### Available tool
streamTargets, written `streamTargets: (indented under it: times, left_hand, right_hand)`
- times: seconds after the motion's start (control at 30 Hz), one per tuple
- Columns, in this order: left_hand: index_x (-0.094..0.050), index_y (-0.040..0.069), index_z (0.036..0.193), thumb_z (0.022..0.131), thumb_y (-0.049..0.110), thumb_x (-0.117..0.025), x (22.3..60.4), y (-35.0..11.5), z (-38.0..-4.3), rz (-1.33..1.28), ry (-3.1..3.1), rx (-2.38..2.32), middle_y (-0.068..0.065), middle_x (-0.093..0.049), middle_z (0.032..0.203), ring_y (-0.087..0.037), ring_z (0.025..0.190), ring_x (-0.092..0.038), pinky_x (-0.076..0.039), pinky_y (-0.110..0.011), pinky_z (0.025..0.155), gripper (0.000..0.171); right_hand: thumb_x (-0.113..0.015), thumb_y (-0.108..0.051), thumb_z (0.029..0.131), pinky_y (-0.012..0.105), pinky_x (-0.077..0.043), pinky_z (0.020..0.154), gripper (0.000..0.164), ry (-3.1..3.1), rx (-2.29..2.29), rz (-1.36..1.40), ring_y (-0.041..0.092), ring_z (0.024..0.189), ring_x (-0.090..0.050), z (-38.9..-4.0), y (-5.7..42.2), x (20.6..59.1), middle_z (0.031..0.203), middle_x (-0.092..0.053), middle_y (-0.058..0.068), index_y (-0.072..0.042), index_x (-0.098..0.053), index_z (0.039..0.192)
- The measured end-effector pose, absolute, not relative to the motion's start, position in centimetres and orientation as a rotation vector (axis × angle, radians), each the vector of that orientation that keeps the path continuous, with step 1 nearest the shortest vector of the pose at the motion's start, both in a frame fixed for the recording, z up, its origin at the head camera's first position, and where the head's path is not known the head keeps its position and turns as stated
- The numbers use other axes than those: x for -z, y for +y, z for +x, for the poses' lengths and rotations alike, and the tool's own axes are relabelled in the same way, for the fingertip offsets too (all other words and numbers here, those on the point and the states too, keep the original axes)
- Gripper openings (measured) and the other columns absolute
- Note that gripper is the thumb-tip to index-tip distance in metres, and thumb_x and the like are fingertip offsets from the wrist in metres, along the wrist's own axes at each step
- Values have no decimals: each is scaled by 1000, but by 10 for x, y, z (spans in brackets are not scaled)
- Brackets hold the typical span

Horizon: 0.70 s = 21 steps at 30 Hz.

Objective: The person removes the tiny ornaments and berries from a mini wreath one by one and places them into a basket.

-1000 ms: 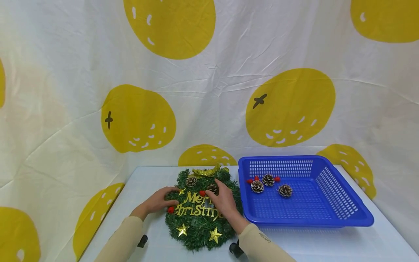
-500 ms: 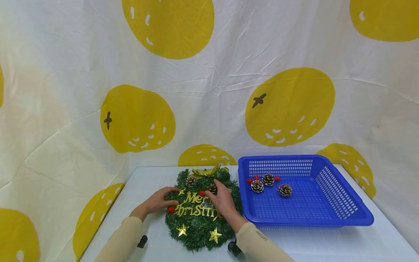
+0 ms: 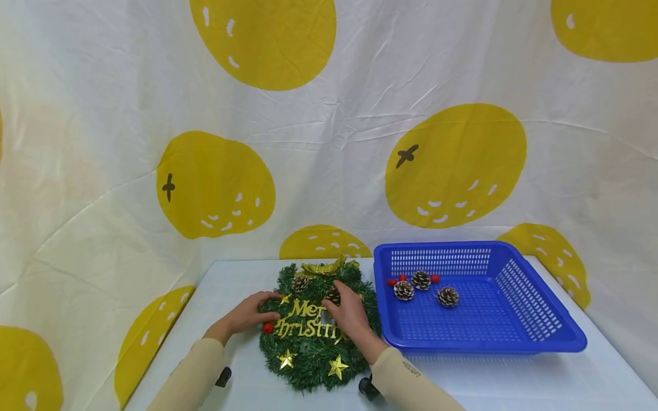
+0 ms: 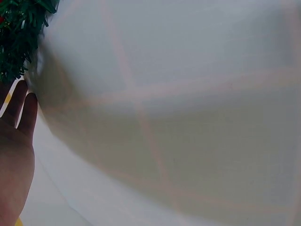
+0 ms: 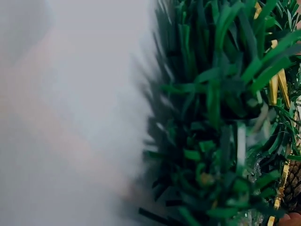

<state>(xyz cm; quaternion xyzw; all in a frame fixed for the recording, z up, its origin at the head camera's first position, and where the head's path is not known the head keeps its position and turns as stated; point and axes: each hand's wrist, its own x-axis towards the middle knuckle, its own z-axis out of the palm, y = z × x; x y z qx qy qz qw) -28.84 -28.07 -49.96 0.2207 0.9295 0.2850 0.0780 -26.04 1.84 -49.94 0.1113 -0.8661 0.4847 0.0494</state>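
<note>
A green Christmas wreath (image 3: 308, 365) lies on the white table, with gold "Merry Christmas" lettering (image 3: 305, 326) across its middle. My left hand (image 3: 249, 313) rests at its left side, thumb and fingers spread apart; in the left wrist view, the fingers (image 4: 29, 110) look straight beside the greenery. My right hand (image 3: 352, 314) reaches over the right part and pinches a pine cone (image 3: 332, 294) between thumb and fingers, partly covering the lettering. Also on the wreath are another pine cone (image 3: 300, 283), a red berry (image 3: 268, 327), gold stars (image 3: 337, 367) and a gold bow (image 3: 324, 268).
Right of the wreath stands a blue plastic basket (image 3: 483, 346), close to its edge. Inside are pine cones (image 3: 448, 297) and small red berries (image 3: 435, 278). A white curtain (image 3: 329, 171) with yellow fruit prints hangs behind the table.
The red berry seen by the right thumb earlier is now out of sight. My right hand has shifted slightly left with the pine cone; the left hand has stayed put.
</note>
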Motion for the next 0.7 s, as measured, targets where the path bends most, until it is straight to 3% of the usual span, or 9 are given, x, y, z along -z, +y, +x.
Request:
streamTargets:
  times: [0.7]
  left_hand:
    - [-54,11,138,92,42,-68,499,-280,-289,665,2778,-858,-18,-50,141,-41,132,-43,-34,-61,105,57]
  right_hand:
    - [-66,-28,95,54,-42,102,60,-2520,-1545,336,38,133,-44,-258,22,461,147,-45,19,-3,-45,145]
